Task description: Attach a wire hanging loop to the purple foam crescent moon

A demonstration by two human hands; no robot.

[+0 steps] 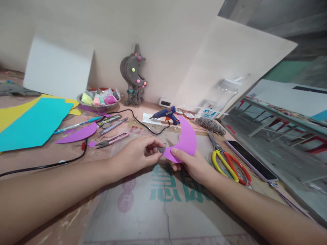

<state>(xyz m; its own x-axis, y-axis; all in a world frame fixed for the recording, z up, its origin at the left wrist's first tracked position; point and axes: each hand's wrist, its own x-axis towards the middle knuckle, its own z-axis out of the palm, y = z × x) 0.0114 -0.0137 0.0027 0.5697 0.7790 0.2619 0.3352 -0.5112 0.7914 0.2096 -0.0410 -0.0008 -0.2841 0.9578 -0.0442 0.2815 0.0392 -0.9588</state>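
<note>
Two hands meet over the middle of the worktop. The right hand grips a purple paper crescent by its lower end, thumb on top and fingers beneath, so that the crescent curves up and away from the wrist. The left hand is closed in a pinch on a small dark piece, too small to identify, held right at the crescent's tip and touching it or very nearly so.

By the look of it, the step in hand is fitting or fixing that small piece onto the tip. The next move would call for a steady right-hand hold while the left fingers line the piece up precisely with the point.

Just right of the right hand lie scissors with yellow and red handles, and beyond them a phone. Behind the crescent rests a blue glue gun, its black cord trailing leftward. To the left are a second purple cutout, small pink snips, teal and yellow paper sheets, and a bowl of coloured clay. A finished moon ornament leans against the wall.
</note>
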